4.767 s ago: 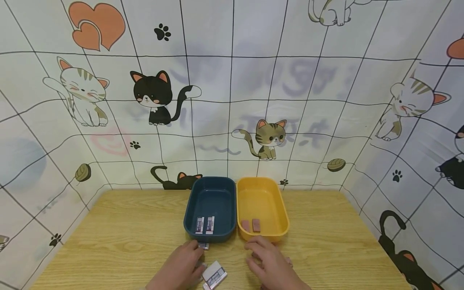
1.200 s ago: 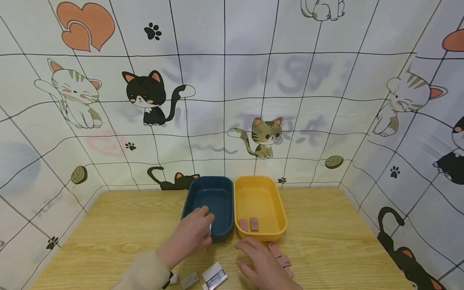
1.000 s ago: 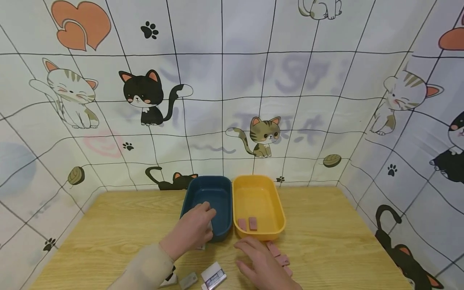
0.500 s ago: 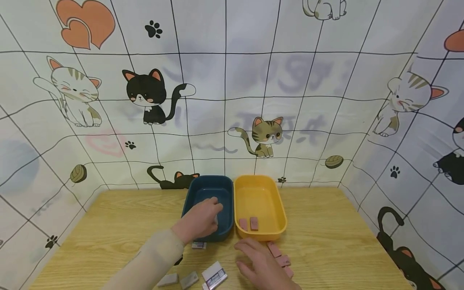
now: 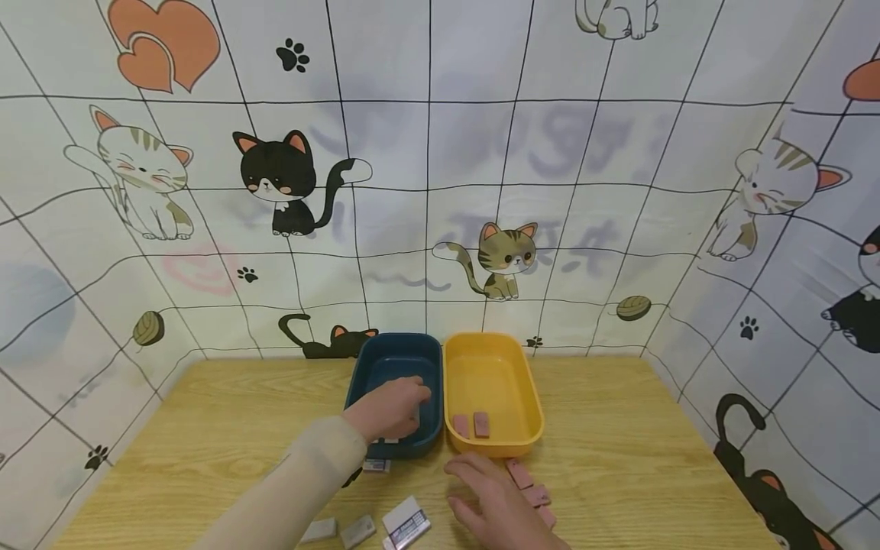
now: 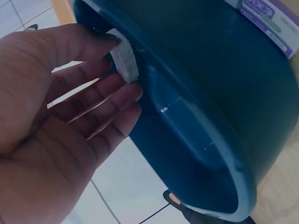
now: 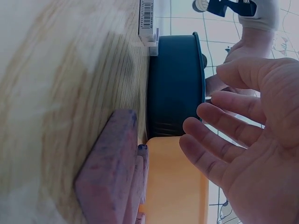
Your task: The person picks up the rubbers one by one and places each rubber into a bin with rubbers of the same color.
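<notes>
My left hand [image 5: 388, 410] reaches over the dark blue bin [image 5: 399, 355]. In the left wrist view its thumb and fingers pinch a plain white eraser [image 6: 124, 58], held inside the bin's rim. Parts of white pieces show low in that bin beneath the wrist. My right hand [image 5: 500, 504] rests before the yellow bin [image 5: 491, 382], fingers loosely bent and holding nothing, as the right wrist view also shows. Beside it lie several pink eraser-like blocks [image 5: 520, 473]. Two more pink blocks [image 5: 481, 425] lie in the yellow bin.
A sleeved eraser [image 5: 376, 465] lies against the blue bin's front. Nearer the front edge are two plain whitish blocks [image 5: 358, 532] and white erasers with printed sleeves [image 5: 407, 523]. The bins stand side by side against a cat-patterned wall covering [image 5: 426, 191].
My left hand has gone from the table in front to the blue bin, then farther right over it, now pinching a white eraser. My right hand has barely moved.
</notes>
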`<move>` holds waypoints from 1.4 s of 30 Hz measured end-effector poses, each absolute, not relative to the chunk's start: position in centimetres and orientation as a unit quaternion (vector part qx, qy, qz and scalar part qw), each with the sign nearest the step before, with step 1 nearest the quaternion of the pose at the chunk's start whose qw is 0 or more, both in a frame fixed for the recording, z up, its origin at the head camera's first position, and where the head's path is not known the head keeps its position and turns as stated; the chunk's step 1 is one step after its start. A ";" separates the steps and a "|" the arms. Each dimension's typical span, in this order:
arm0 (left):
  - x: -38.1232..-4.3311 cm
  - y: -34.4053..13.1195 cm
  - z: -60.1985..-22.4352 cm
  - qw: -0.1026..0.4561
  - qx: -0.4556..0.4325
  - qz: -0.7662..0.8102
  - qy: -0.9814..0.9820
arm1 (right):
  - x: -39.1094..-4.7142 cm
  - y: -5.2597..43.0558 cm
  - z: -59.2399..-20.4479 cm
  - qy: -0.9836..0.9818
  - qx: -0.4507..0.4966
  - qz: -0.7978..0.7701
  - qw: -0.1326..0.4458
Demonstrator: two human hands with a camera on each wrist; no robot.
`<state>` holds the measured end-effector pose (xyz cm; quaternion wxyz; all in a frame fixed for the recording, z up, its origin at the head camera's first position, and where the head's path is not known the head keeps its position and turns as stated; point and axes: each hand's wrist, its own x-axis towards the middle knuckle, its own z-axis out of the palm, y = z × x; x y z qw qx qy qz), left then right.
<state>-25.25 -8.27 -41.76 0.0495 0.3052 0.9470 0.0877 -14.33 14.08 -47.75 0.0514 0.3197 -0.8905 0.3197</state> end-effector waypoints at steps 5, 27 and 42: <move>-25.7 -8.2 -42.4 0.069 0.294 0.075 0.950 | -14.3 13.9 -47.8 -0.890 0.319 0.324 0.037; -27.3 -7.7 -45.0 0.072 0.314 0.019 0.946 | -14.5 13.6 -47.5 -0.896 0.301 0.325 -0.029; -27.7 -7.6 -45.1 0.079 0.308 0.015 0.948 | -14.8 14.0 -47.8 -0.888 0.323 0.327 0.000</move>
